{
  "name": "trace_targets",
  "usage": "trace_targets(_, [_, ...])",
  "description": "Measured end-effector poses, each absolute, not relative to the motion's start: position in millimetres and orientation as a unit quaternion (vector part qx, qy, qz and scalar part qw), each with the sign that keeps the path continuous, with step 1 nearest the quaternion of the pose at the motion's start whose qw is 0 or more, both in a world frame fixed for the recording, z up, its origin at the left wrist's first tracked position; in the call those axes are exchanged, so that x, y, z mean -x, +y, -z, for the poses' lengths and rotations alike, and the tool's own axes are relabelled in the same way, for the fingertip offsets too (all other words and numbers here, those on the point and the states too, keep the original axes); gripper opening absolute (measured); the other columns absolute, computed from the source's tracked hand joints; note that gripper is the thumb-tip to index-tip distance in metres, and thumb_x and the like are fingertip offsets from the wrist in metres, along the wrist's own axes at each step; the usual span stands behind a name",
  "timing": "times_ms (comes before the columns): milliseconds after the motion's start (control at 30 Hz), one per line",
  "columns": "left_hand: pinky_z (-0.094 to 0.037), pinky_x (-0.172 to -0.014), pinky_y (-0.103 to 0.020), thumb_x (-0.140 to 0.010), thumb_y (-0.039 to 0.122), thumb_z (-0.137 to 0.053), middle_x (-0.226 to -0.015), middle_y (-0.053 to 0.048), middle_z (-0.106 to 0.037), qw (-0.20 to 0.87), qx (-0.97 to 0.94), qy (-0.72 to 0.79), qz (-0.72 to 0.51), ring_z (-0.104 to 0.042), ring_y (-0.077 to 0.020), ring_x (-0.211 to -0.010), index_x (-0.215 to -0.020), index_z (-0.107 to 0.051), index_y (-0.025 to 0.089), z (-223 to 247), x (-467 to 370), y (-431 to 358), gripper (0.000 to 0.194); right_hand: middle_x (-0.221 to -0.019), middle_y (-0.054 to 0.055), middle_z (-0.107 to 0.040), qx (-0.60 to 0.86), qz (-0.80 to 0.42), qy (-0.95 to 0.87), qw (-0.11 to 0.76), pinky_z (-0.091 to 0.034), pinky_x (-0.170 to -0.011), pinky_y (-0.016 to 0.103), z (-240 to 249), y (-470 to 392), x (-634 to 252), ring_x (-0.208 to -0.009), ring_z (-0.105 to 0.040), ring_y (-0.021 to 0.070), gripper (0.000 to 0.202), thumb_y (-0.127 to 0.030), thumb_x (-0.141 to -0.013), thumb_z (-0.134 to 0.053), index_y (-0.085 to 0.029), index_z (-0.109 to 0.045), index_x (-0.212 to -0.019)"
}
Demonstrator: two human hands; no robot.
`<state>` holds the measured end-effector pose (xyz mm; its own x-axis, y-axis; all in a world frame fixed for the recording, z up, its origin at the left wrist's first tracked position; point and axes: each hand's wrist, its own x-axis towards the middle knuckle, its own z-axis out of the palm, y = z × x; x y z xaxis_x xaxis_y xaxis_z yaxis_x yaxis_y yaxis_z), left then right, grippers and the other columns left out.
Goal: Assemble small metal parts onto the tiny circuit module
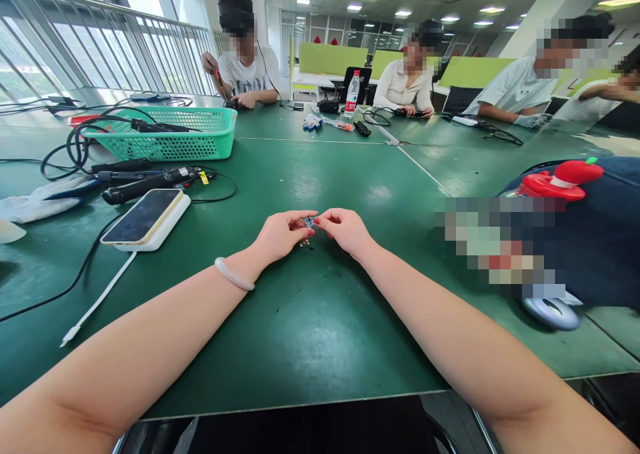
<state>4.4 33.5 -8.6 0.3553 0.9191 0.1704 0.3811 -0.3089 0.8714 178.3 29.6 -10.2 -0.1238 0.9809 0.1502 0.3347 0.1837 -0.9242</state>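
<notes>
Small part (309, 223) between both hands (pinched).

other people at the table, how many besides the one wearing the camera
4: one person far left by the railing, one centre behind the bottle, two at right, the last cut off. More may be hidden.

Bright, sharp, wide-angle edge distortion
</notes>
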Motion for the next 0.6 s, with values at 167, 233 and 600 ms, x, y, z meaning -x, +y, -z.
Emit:
trace_targets(167, [-0.046,-0.07,-0.029,-0.073,0.026,-0.063,-0.071,0.001,-0.064,0.327,-0.752,0.463,-0.338,-0.057,-0.0139,-0.064,-0.111,-0.066,0.024,5.8,-4.8,30.4,0.039,-0.053,-0.004,-0.047,0.522,-0.324,-0.687,0.387,-0.03,-0.051,0.023,9.0,28.3,-177.8,-0.051,-0.038,0.0086,0.036,-0.051,-0.076,-0.054,-0.017,-0.058,-0.063])
trace_targets(233, [-0.047,-0.072,-0.029,-0.073,0.027,-0.063,-0.072,0.001,-0.065,0.318,-0.756,0.464,-0.335,-0.058,-0.0145,-0.066,-0.112,-0.066,0.025,5.3,-5.2,29.2,0.039,-0.055,-0.004,-0.048,0.522,-0.3,-0.702,0.379,-0.031,-0.052,0.023,7.7,26.5,-177.1,-0.053,-0.039,0.009,0.036,-0.05,-0.078,-0.052,-0.018,-0.057,-0.063])
trace_targets(600, [-0.047,-0.073,-0.03,-0.074,0.027,-0.063,-0.071,0.001,-0.065,0.314,-0.771,0.454,-0.318,-0.059,-0.0142,-0.062,-0.115,-0.064,0.025,5.2,-6.8,26.4,0.041,-0.054,-0.004,-0.047,0.517,-0.224,-0.749,0.348,-0.027,-0.052,0.023,8.1,24.7,-177.1,-0.053,-0.038,0.0088,0.034,-0.043,-0.083,-0.049,-0.018,-0.053,-0.059])
